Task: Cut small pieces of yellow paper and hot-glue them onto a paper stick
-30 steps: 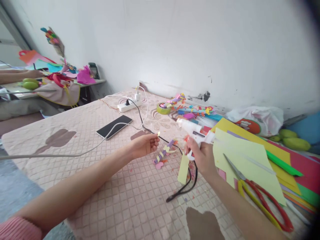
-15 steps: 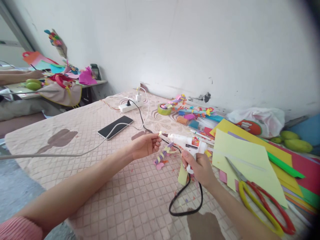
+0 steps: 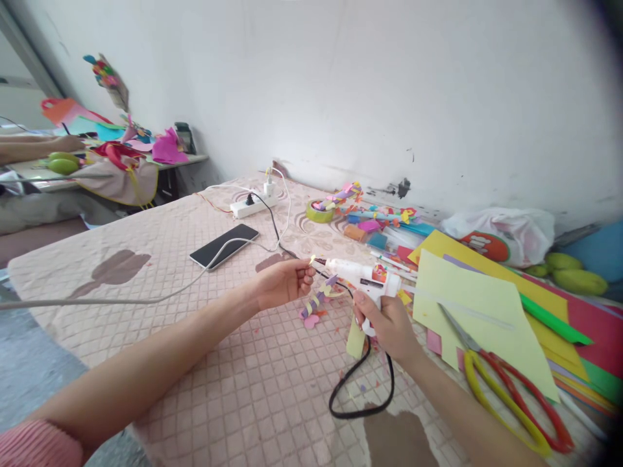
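My right hand (image 3: 388, 324) is wrapped round the handle of a white hot glue gun (image 3: 357, 272), whose nozzle points left. At that nozzle, my left hand (image 3: 287, 284) pinches a small pale-yellow paper piece (image 3: 312, 261) between thumb and fingertips. The nozzle tip is at the paper or very close to it; I cannot tell whether they touch. Below the gun lies a purple paper roll (image 3: 314, 305) wound with a yellow strip, beside a pink paper flower (image 3: 311, 321). The gun's black cord (image 3: 335, 395) loops on the tablecloth under my right hand.
A phone (image 3: 224, 246) and a white power strip (image 3: 253, 205) lie left of centre, with a cable crossing. Scissors (image 3: 506, 389) rest on coloured paper sheets (image 3: 467, 305) at right. Green tape (image 3: 320, 213) sits near the wall. At far left, another person's hand (image 3: 71, 143) is over another table.
Both hands stay nearly where they were, with the glue gun nozzle still at the paper piece. The gun's rear end has shifted very slightly, and the whole view has moved a little.
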Tool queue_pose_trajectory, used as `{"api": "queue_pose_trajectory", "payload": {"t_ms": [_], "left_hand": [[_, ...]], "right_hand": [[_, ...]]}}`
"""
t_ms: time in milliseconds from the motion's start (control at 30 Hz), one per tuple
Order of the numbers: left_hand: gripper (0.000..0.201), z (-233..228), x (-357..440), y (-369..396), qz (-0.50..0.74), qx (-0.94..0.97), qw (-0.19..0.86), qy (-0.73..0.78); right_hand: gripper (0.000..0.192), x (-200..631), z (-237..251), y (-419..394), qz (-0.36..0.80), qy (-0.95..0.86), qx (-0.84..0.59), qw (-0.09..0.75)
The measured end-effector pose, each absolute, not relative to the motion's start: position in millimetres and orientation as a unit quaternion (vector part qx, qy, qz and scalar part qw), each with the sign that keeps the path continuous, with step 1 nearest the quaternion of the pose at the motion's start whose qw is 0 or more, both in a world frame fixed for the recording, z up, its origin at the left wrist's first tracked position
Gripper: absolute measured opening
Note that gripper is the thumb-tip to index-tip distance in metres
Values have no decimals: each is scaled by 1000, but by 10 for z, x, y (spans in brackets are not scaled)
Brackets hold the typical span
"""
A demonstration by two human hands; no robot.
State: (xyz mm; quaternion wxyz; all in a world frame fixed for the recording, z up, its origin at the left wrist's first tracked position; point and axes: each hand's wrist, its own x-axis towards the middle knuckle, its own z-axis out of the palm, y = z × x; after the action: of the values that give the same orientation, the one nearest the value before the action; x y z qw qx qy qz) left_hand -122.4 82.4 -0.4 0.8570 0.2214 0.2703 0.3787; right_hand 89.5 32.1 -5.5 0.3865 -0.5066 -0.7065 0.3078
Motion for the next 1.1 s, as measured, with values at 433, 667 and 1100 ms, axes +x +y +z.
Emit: {"api": "queue_pose_trajectory", "payload": {"t_ms": [433, 667, 1100], "left_hand": [[11, -41, -1204, 806, 386, 313, 796, 346], [15, -53, -1063, 792, 393, 612, 477, 493], [14, -148, -883, 697, 386, 730, 276, 492]], "right_hand": [[51, 969, -61, 517, 262, -687, -547, 400], [39, 1014, -185, 1075, 121, -690, -619, 355], [30, 917, -371, 1161, 97, -720, -594, 345]]}}
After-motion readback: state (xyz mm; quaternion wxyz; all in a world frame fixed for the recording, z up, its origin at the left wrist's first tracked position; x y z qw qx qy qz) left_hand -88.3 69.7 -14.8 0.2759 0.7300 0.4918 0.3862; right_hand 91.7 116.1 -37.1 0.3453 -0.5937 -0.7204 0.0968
